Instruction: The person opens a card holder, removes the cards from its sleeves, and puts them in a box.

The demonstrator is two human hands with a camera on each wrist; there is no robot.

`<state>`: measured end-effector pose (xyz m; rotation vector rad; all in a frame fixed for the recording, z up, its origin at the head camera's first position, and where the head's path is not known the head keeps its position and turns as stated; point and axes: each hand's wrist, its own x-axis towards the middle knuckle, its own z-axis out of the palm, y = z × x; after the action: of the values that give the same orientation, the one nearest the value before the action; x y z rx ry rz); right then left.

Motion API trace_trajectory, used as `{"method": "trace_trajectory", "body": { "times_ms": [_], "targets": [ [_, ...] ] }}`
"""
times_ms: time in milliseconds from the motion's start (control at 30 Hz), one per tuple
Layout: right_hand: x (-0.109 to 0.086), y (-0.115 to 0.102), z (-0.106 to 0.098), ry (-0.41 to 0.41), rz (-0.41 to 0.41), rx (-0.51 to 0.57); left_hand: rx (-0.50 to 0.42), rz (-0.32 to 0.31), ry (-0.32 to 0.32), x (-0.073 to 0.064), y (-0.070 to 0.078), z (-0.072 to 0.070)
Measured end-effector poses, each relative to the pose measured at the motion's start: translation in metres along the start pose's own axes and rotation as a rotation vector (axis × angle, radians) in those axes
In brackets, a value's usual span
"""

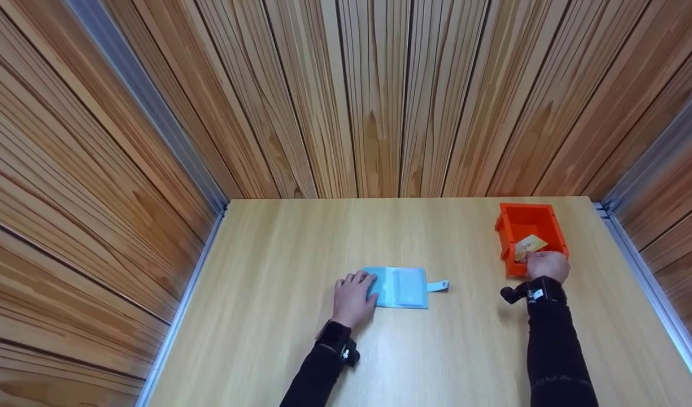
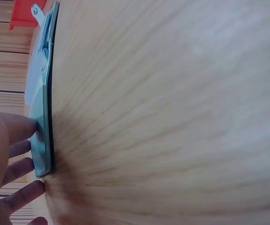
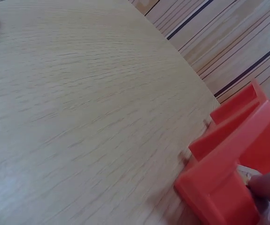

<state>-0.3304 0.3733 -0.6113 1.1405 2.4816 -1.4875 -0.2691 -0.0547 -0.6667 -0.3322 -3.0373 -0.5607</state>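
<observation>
A light blue wallet lies unfolded on the table, its snap strap pointing right. My left hand rests on the wallet's left end with the fingers spread. In the left wrist view, the thumb presses on its cover while the other fingers reach across and past its end. Over at the right, my right hand is at the near end of an orange bin. It pinches a pale yellow card inside the bin. The right wrist view shows the fingertips and a corner of the card behind the bin's wall.
The wooden table is bordered by plank walls at the back and sides. Metal rails run along its left and right edges. The bin stands near the back right corner.
</observation>
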Motion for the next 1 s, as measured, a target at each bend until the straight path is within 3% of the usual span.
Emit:
{"method": "trace_trajectory", "body": {
  "times_ms": [267, 633, 1000],
  "targets": [
    [-0.003, -0.005, -0.001, 0.005, 0.026, 0.064, -0.008, 0.010, 0.019, -0.002, 0.003, -0.004],
    [-0.006, -0.009, 0.008, 0.073, 0.002, -0.037, 0.004, 0.003, -0.001, -0.001, 0.002, -0.005],
    [-0.006, -0.011, 0.007, 0.040, 0.029, -0.072, -0.001, -0.008, -0.014, -0.001, 0.003, -0.005]
  ]
}}
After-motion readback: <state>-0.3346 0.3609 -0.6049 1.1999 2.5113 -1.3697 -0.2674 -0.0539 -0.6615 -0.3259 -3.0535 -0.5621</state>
